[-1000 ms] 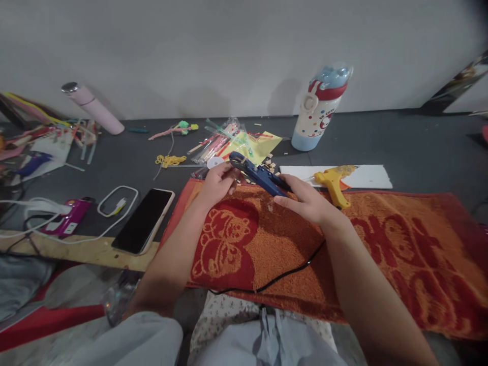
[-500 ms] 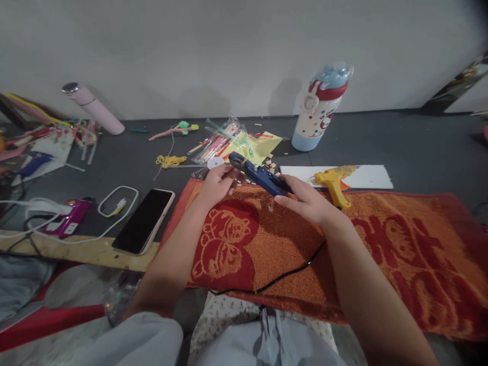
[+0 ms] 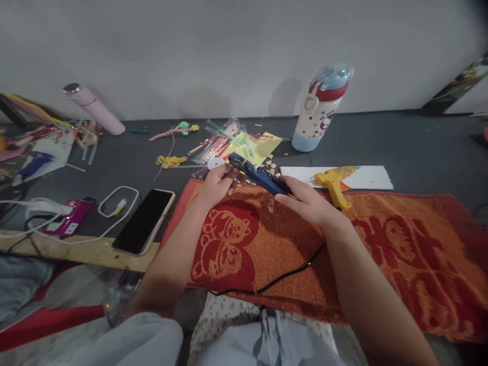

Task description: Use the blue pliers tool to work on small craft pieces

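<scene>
A dark blue hand tool point(image 3: 261, 177) with a loop-like end at its upper left is held between my hands above the towel point(image 3: 282, 239). My right hand point(image 3: 307, 200) wraps around its lower right end, thumb along the near side. At the looped end, the curled fingers of my left hand point(image 3: 218, 187) close on the tool; their tips are partly hidden. The tool's exact kind is unclear. Small light wooden pieces point(image 3: 271, 166) lie just behind it. To the right, a yellow glue gun point(image 3: 334, 185) rests on a white board point(image 3: 369, 177).
Plastic-wrapped sticks point(image 3: 217, 145) and yellow paper point(image 3: 263, 147) lie behind my hands. A cartoon water bottle point(image 3: 318, 114) stands at the back. Leftward are yellow string point(image 3: 171, 161), a phone point(image 3: 144, 222), a purple power strip point(image 3: 72, 216) and a pink flask point(image 3: 95, 109). A black cord point(image 3: 284, 276) crosses the towel.
Almost nothing differs. Both hands and the dark blue tool stay in nearly the same place, with only a very slight shift of the view.
</scene>
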Tool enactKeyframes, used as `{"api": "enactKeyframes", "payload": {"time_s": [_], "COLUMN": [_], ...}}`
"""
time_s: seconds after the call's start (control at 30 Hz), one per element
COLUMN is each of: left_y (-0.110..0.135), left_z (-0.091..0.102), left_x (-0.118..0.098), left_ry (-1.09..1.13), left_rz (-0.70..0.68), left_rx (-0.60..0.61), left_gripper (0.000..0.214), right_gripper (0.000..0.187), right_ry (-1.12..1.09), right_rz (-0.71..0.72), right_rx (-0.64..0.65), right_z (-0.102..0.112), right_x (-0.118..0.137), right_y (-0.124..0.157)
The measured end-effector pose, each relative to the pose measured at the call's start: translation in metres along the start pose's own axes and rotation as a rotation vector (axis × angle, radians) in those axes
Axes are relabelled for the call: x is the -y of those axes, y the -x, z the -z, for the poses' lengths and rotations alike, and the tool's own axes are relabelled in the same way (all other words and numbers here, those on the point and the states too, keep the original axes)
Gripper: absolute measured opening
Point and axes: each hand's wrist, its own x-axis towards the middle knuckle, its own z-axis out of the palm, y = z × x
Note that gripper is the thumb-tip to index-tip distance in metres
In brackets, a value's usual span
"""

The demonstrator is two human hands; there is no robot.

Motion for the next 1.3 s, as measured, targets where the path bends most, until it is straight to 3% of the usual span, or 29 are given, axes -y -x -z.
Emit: {"api": "enactKeyframes", "payload": {"time_s": [0.13, 0.27, 0.33, 0.4, 0.47, 0.57, 0.67, 0.93, 1.3], "left_y": [-0.001, 0.000, 0.003, 0.007, 0.010, 0.012, 0.012, 0.016, 0.017], "left_z": [0.002, 0.001, -0.002, -0.006, -0.012, -0.024, -0.035, -0.048, -0.053], "left_x": [0.007, 0.004, 0.000, -0.004, -0.004, -0.001, 0.004, -0.002, 0.006], "left_ry": [-0.160, -0.490, -0.519, -0.457, -0.356, -0.197, -0.021, 0.378, 0.316], "left_rz": [-0.082, -0.327, -0.426, -0.450, -0.377, -0.175, -0.096, -0.068, -0.078], "left_rx": [-0.079, -0.316, -0.468, -0.515, -0.402, -0.110, 0.072, 0.100, 0.006], "left_gripper": [0.036, 0.028, 0.028, 0.035, 0.043, 0.040, 0.041, 0.053, 0.059], "right_gripper": [0.051, 0.046, 0.047, 0.048, 0.049, 0.051, 0.054, 0.056, 0.050], "right_ry": [0.011, 0.026, 0.024, 0.004, -0.035, -0.128, -0.217, -0.483, -0.511], "right_rz": [0.003, 0.005, -0.005, -0.022, -0.043, -0.064, -0.051, 0.089, 0.036], "right_rx": [-0.022, -0.105, -0.164, -0.204, -0.239, -0.244, -0.206, -0.109, -0.119], "right_z": [-0.002, -0.008, -0.012, -0.016, -0.020, -0.027, -0.035, -0.048, -0.056], "right_x": [0.000, -0.004, -0.006, -0.007, -0.005, 0.003, 0.012, 0.022, 0.017], "right_y": [-0.001, -0.004, -0.006, -0.008, -0.009, -0.008, -0.007, -0.007, -0.009]}}
